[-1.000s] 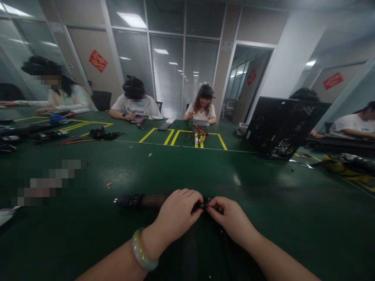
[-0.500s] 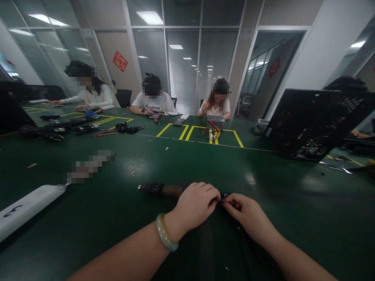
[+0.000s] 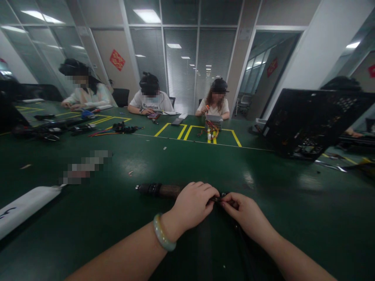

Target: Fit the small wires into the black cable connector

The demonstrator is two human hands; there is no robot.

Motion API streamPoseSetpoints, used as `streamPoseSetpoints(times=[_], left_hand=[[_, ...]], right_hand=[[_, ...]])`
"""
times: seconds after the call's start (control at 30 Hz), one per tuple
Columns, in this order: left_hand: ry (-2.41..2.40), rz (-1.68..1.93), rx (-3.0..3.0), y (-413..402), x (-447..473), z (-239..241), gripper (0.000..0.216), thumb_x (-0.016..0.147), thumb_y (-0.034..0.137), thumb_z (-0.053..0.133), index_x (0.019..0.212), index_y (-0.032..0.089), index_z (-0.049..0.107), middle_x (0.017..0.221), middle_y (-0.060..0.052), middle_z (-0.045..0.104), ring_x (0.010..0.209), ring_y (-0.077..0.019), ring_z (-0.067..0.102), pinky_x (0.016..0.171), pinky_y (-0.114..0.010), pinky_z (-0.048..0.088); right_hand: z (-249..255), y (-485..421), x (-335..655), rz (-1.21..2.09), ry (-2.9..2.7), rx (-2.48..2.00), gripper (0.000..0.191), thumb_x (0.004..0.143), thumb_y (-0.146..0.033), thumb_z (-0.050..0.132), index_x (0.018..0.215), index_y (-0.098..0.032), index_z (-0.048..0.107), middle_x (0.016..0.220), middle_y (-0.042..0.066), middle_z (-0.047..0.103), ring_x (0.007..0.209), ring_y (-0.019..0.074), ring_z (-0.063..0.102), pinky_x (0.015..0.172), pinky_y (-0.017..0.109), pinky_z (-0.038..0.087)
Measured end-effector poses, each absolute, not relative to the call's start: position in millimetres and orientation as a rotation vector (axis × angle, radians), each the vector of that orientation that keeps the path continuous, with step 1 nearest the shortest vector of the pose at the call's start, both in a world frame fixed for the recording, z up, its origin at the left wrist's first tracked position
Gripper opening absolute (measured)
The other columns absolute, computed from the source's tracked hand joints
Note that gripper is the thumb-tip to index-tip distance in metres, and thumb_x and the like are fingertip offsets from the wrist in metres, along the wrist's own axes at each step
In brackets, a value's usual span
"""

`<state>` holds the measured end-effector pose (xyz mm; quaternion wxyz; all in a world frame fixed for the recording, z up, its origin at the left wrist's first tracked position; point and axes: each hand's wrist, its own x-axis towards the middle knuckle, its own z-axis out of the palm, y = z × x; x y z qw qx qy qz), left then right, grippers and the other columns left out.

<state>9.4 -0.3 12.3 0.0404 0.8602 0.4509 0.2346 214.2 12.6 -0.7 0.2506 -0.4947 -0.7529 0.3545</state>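
A dark rod-shaped tool, which looks like an electric screwdriver [image 3: 170,191], lies across the green table, its metal tip to the left. My left hand [image 3: 193,208], with a bangle on the wrist, is closed over its right part. My right hand [image 3: 247,214] is closed in a pinch at the left fingertips. Between the fingertips shows a small dark piece [image 3: 216,199], too small to name. A black cord [image 3: 241,246] runs from beneath my right hand toward me. My left hand hides much of the tool.
A white device [image 3: 29,207] with a blurred-out end lies at left. A black computer case [image 3: 319,123] stands at right. Cable bundles [image 3: 120,128] lie at the back left. Several people sit across the table [image 3: 181,164], one behind a grey box with coloured wires [image 3: 213,127].
The view has shifted slightly. My hands keep their place at the tool, with a little more of the small piece showing between the fingertips. The person at far left has drawn their hands together.
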Motion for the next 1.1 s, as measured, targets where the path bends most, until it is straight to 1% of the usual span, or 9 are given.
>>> streamPoseSetpoints(times=[0.07,0.17,0.3,0.4,0.5,0.63,0.73,0.83,1.1], left_hand=[[1.429,0.724,2.616,-0.3,9.7,12.2,0.019,0.084,0.020,0.066,0.101,0.023,0.058,0.097,0.002,0.063,0.092,-0.0201,0.057,0.080,-0.035,0.042],[1.457,0.717,2.598,0.1,10.1,11.8,0.017,0.084,0.023,0.068,0.097,0.022,0.057,0.094,0.002,0.063,0.090,-0.0205,0.057,0.078,-0.035,0.042],[1.413,0.700,2.613,0.8,10.1,11.8,0.010,0.086,0.018,0.064,0.093,0.022,0.059,0.094,0.002,0.063,0.090,-0.0195,0.057,0.079,-0.035,0.042],[1.378,0.696,2.635,0.7,9.5,12.4,0.010,0.087,0.015,0.061,0.093,0.023,0.060,0.096,0.002,0.064,0.092,-0.0193,0.057,0.080,-0.035,0.042],[1.360,0.704,2.651,0.7,8.5,12.2,0.010,0.088,0.016,0.060,0.095,0.023,0.062,0.099,0.000,0.064,0.093,-0.0194,0.057,0.082,-0.036,0.042],[1.355,0.706,2.647,1.9,8.1,10.9,0.007,0.088,0.020,0.063,0.094,0.023,0.062,0.098,0.000,0.065,0.093,-0.0196,0.057,0.082,-0.035,0.042],[1.347,0.699,2.644,2.7,8.4,9.7,0.007,0.086,0.019,0.065,0.089,0.023,0.062,0.097,0.002,0.065,0.094,-0.0192,0.058,0.083,-0.035,0.042],[1.341,0.711,2.639,2.9,8.5,8.6,0.007,0.085,0.017,0.066,0.086,0.023,0.062,0.098,0.002,0.065,0.094,-0.0190,0.058,0.085,-0.035,0.042],[1.267,0.694,2.664,2.0,6.0,10.6,0.007,0.085,0.018,0.066,0.089,0.023,0.064,0.096,0.001,0.067,0.093,-0.0186,0.060,0.087,-0.035,0.042]], right_hand=[[-0.2,12.2,214.1,0.974,-2.040,-1.347,0.012,0.088,-0.030,0.060,0.089,-0.022,0.070,0.080,-0.002,0.070,0.071,0.0153,0.064,0.061,0.022,0.045],[0.0,11.6,213.8,0.990,-2.019,-1.349,0.013,0.089,-0.030,0.060,0.089,-0.022,0.070,0.081,-0.001,0.070,0.071,0.0157,0.064,0.061,0.022,0.045],[-0.8,11.7,213.6,0.995,-2.007,-1.334,0.013,0.089,-0.031,0.061,0.090,-0.022,0.070,0.081,-0.001,0.070,0.071,0.0157,0.064,0.061,0.022,0.045],[-1.9,12.2,214.4,1.003,-2.004,-1.318,0.013,0.089,-0.030,0.061,0.093,-0.022,0.070,0.082,-0.001,0.071,0.073,0.0156,0.065,0.063,0.022,0.046],[-2.3,12.1,215.2,0.983,-2.010,-1.322,0.012,0.088,-0.030,0.061,0.092,-0.023,0.071,0.084,-0.001,0.071,0.073,0.0153,0.065,0.063,0.022,0.046],[0.1,10.7,214.5,0.956,-2.021,-1.331,0.011,0.088,-0.030,0.062,0.089,-0.024,0.072,0.084,-0.002,0.071,0.074,0.0152,0.064,0.064,0.022,0.045],[2.7,10.0,213.2,0.941,-2.051,-1.309,0.010,0.088,-0.028,0.063,0.087,-0.025,0.072,0.085,-0.003,0.071,0.078,0.0155,0.065,0.068,0.023,0.045],[4.4,10.2,212.7,0.920,-2.062,-1.299,0.010,0.087,-0.026,0.063,0.087,-0.025,0.073,0.084,-0.003,0.070,0.078,0.0152,0.065,0.069,0.023,0.045],[7.7,8.3,213.5,0.943,-2.076,-1.293,0.011,0.087,-0.026,0.063,0.086,-0.024,0.073,0.085,-0.002,0.071,0.079,0.0157,0.065,0.069,0.023,0.045]])
